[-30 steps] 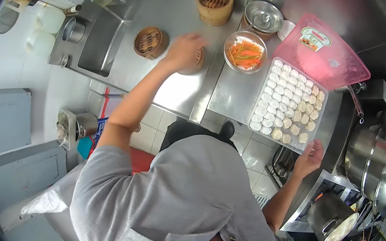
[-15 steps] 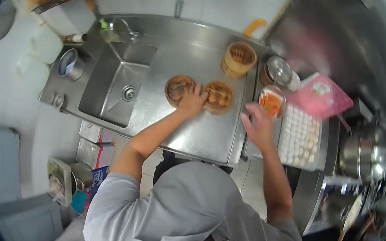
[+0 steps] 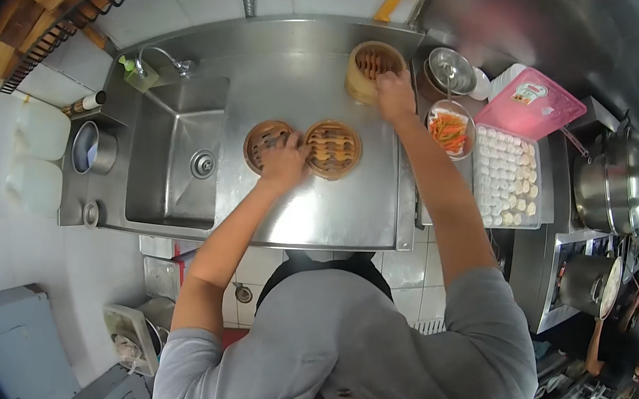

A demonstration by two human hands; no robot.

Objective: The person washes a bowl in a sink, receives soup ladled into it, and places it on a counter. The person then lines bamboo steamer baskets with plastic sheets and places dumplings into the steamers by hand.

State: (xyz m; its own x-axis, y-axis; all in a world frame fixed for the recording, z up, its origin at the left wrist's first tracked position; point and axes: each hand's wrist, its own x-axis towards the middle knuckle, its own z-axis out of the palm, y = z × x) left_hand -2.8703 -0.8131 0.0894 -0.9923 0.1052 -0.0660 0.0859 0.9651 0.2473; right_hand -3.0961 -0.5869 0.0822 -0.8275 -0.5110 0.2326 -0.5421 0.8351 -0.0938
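On the steel counter, my left hand (image 3: 283,166) lies over the right side of a round bamboo steamer basket (image 3: 252,160), its fingers apart and partly over the slatted inside. A second bamboo steamer basket (image 3: 332,150), with wavy slats in view, sits against it on the right. Farther back, my right hand (image 3: 395,96) has its fingers closed at the right rim of a taller bamboo steamer (image 3: 361,88), apparently a stack. The fingertips there are partly hidden.
Left of the baskets is a sink (image 3: 174,180) with a faucet (image 3: 162,58). To the right stand a bowl of orange strips (image 3: 449,132), a tray of small white rounds (image 3: 504,179), a pink lid (image 3: 530,104) and a large steel pot (image 3: 621,179). Another person (image 3: 626,353) is at far right.
My right hand has moved from beside the bowl of orange strips back and left to the tall steamer's rim. My left hand stays at the left basket. The whole view has shifted.
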